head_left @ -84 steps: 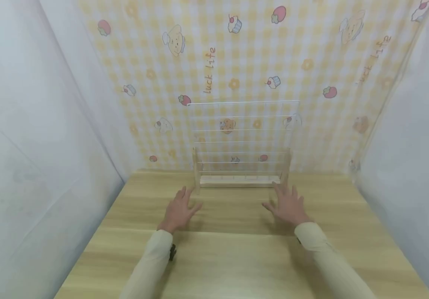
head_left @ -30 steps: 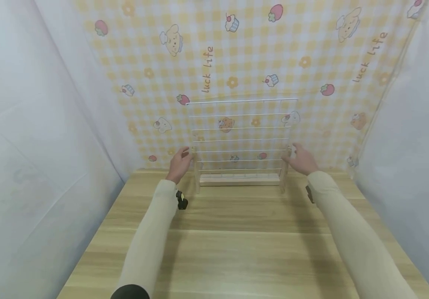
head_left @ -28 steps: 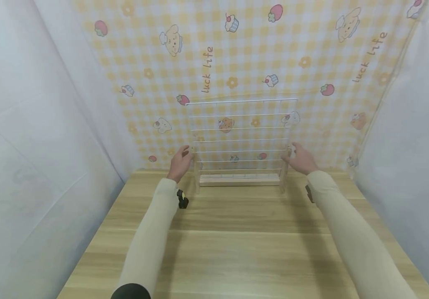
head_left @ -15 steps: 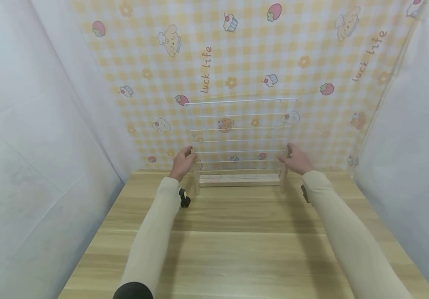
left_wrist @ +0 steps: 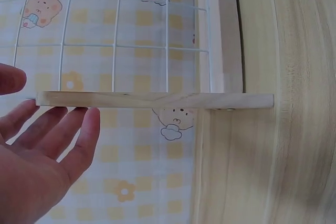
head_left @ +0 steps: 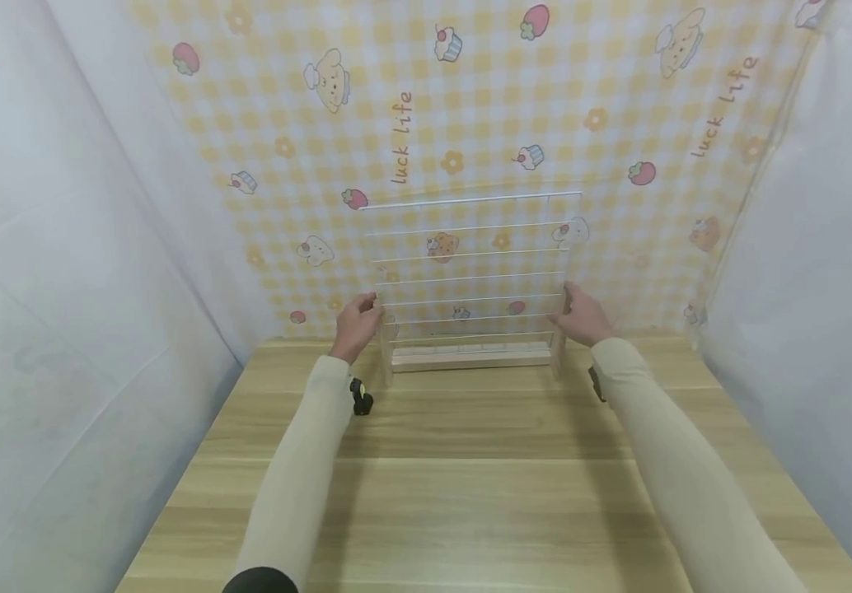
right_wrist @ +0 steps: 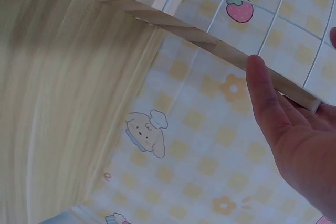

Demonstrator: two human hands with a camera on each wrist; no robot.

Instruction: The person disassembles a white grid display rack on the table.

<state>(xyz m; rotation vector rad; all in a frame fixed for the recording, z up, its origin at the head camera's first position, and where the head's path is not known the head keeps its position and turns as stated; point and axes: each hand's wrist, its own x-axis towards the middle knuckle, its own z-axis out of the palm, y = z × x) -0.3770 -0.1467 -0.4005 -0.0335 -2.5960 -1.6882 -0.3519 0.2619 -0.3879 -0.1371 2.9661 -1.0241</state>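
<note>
A mesh rack of thin white wires [head_left: 470, 255] stands upright near the patterned back cloth, between two light wooden side posts and above a wooden base bar [head_left: 470, 357]. Beside the upper end of the left post [left_wrist: 152, 100] is my left hand [head_left: 357, 327]; its fairly straight fingers touch the post's outer face, while the thumb stays apart on the inner side. At the right post [right_wrist: 210, 45], my right hand [head_left: 584, 317] has straight fingers against the outer face. Only the thumb's tip shows at that wrist view's edge, away from the wood.
Wood-grain tabletop [head_left: 463, 511] spreads in front of the rack. White sheets hang at the left [head_left: 100, 296] and right [head_left: 789, 247]. Behind, a yellow checked cloth [head_left: 493, 99] with cartoon prints rises close to the rack.
Both hands have moved forward from above the tabletop to the tops of the side posts. Over the last half second they have barely shifted; the whole view has drifted slightly left.
</note>
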